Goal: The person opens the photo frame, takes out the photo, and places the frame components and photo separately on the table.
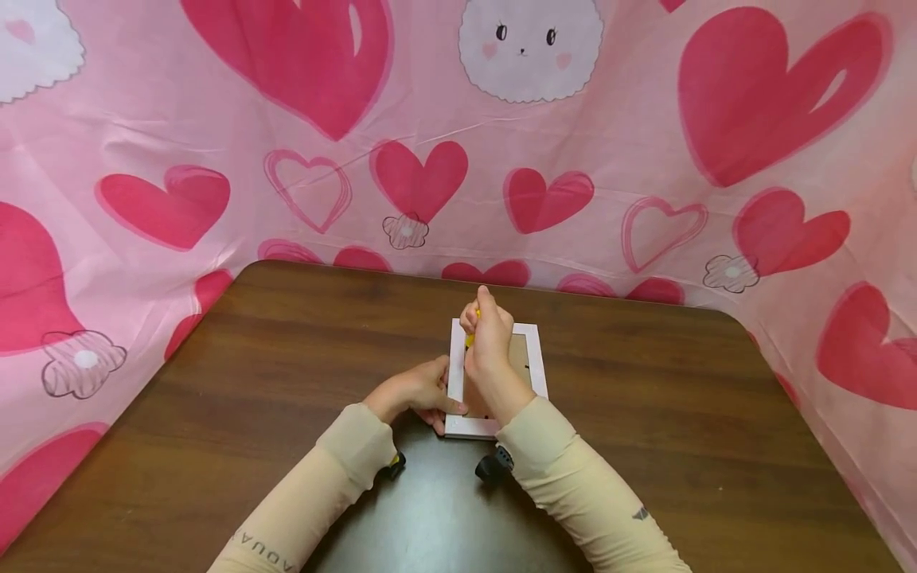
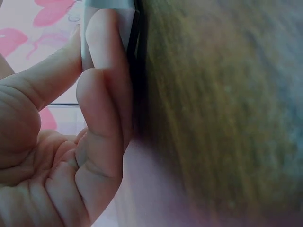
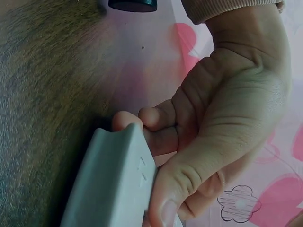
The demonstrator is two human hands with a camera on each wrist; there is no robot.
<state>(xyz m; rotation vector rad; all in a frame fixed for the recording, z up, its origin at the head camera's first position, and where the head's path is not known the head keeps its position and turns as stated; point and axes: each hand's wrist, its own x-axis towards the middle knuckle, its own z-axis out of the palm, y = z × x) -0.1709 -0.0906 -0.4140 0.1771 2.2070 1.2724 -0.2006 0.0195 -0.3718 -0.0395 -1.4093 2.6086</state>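
Note:
A white picture frame (image 1: 536,362) lies back side up on the table, its brown backing board (image 1: 517,352) showing with small dark tabs along the edge. At its near left corner my left hand (image 1: 423,388) grips the frame, thumb on top and fingers against the side and underneath; both wrist views show this hold. Over the frame's left part, my right hand (image 1: 491,334) is wrapped round a slim yellow tool (image 1: 470,341), thumb uppermost. Most of that tool is hidden by the hand, so its kind and tip cannot be made out.
The dark brown wooden table (image 1: 286,350) extends around the frame on all sides. A pink cloth (image 1: 430,95) with hearts hangs behind and beside it. Small black wrist cameras hang under both sleeves, one (image 1: 494,465) close to the frame's near edge.

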